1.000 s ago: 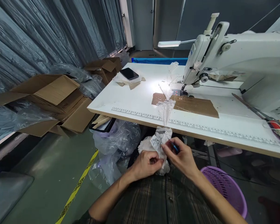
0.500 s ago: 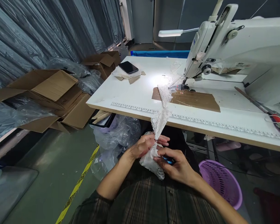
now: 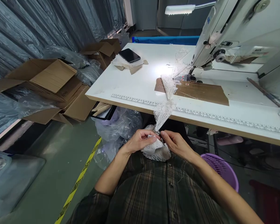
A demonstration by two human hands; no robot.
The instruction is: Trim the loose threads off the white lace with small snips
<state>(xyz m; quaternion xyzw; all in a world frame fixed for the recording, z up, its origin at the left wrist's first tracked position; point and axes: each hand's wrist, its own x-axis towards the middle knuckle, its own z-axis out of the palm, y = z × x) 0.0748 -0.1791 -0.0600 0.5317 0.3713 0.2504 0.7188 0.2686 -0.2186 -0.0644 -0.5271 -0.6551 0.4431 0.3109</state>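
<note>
My left hand (image 3: 141, 141) pinches a white lace piece (image 3: 157, 152) between thumb and fingers, in front of my body below the table edge. My right hand (image 3: 176, 143) is closed at the lace's upper end, around what look like small thread snips, mostly hidden; only a thin dark tip (image 3: 158, 133) shows near my left fingertips. From there a strip of white lace (image 3: 164, 113) rises over the table edge and runs up to the needle area of the sewing machine (image 3: 214, 46).
Brown cardboard (image 3: 200, 93) lies on the white table (image 3: 130, 84) beside the needle. A phone (image 3: 129, 55) rests on pale pieces at the back left. Open cartons (image 3: 53, 77) and plastic bags (image 3: 119, 127) are at the left. A purple basket (image 3: 221, 168) stands low right.
My right hand has moved up and closed in at the top of the lace. My left fingers, stretched out before, now pinch the lace. The view has shifted slightly.
</note>
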